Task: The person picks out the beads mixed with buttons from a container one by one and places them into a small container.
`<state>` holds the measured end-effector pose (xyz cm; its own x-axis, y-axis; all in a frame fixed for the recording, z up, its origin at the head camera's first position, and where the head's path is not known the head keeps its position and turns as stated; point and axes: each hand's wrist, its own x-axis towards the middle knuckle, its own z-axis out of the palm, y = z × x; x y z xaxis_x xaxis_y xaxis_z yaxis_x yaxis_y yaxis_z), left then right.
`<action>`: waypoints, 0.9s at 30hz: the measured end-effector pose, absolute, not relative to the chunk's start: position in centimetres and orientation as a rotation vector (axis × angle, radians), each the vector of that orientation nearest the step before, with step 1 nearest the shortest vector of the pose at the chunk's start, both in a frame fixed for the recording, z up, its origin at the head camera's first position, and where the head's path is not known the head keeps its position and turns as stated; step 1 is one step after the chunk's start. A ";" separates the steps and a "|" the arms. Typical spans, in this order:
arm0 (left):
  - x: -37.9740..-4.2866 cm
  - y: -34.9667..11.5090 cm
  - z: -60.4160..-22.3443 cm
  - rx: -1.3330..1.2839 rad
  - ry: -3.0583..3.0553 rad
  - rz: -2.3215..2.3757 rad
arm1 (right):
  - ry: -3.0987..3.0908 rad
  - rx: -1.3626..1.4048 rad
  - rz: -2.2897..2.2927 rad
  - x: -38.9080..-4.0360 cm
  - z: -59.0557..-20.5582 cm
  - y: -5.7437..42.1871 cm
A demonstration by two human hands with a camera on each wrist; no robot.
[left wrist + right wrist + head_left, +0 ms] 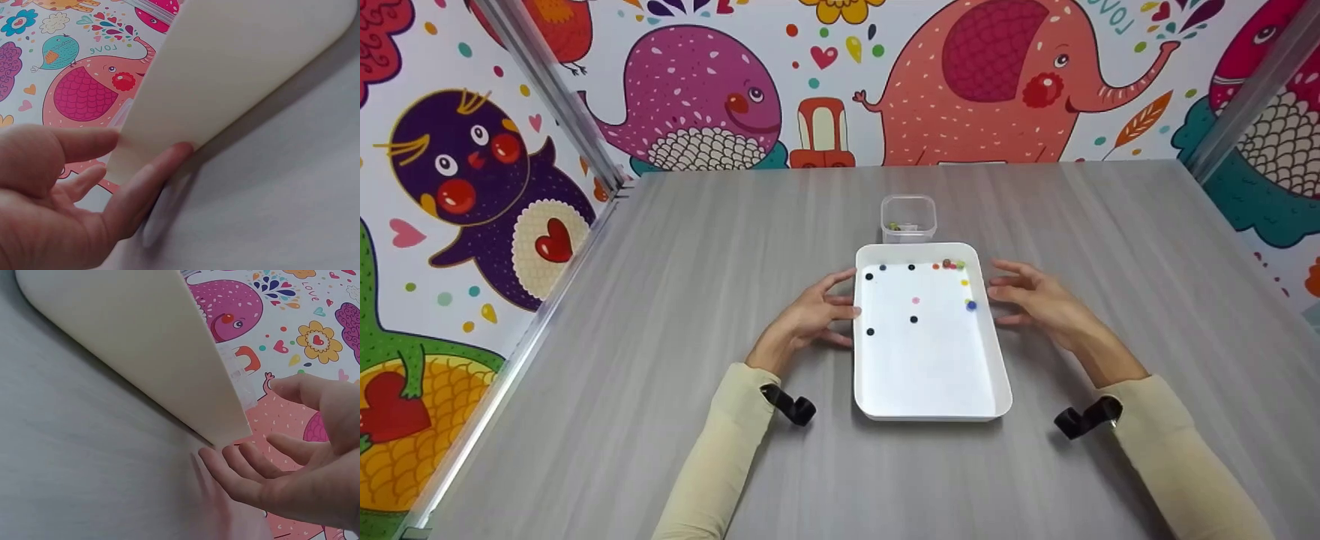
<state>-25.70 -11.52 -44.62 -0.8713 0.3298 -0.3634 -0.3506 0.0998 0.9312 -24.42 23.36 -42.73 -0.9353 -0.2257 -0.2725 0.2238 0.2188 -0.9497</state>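
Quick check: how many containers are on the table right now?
2: a white tray between the left hand and right hand, and a small clear container beyond the tray's far end. None appears hidden.

The word "LOVE" (311, 291) is on the picture wall (284, 318), near the whale (233, 310) and again near the elephant (93, 101).

The tray (930, 411) lies on the table (720, 300), with the left hand (810, 311) touching its left side and the right hand (1046, 304) just beside its right. In the tray, beads (913, 319) sit towards the back and left, more crowding the back right corner. Right behind the tray stands a tub (919, 237) holding small bits, beads perhaps; I can't quite tell. Well behind the tray rises the wall (840, 75).
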 end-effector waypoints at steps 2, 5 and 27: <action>-25.7 -11.6 -44.6 -0.016 1.894 1.823 | 2.120 0.000 -1.767 -24.4 -43.0 23.3; -25.7 -11.6 -44.7 -0.009 1.888 1.823 | 2.082 0.004 -1.770 -24.4 -43.4 23.2; -25.6 -11.5 -44.5 -0.006 1.880 1.823 | 1.950 -0.029 -1.765 -25.0 -44.3 23.6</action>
<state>-25.60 -11.47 -44.54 -0.8665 0.3444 -0.3614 -0.3506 0.0956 0.9316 -25.01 23.63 -44.31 -0.8720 -0.3434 -0.3489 0.3130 0.1567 -0.9367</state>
